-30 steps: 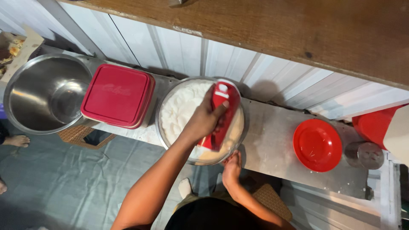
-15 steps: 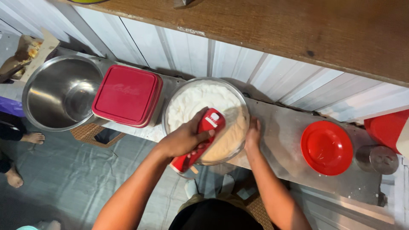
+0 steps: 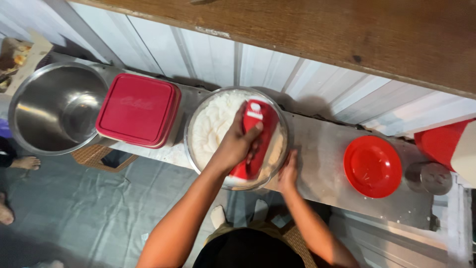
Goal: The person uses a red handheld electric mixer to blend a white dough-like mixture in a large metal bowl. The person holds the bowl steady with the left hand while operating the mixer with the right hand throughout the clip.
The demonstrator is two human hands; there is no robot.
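Mixer (image 3: 257, 139) gripped by left hand (image 3: 237, 144), beaters hidden | right hand (image 3: 288, 171) holds bowl (image 3: 198, 119) rim

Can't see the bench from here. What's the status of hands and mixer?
Left hand grips red hand mixer over glass bowl of white batter. Right hand steadies bowl rim. Nothing in the way.

This looks like a makeshift home kitchen or small food-preparation corner. A narrow metal ledge (image 3: 327, 164) runs along a white corrugated wall (image 3: 213, 54) under a wooden shelf (image 3: 347, 34), holding a steel mixing bowl (image 3: 54, 109), a red lidded container (image 3: 138, 109) and a red plate (image 3: 373, 166). A grey tarp (image 3: 84, 213) covers the floor.
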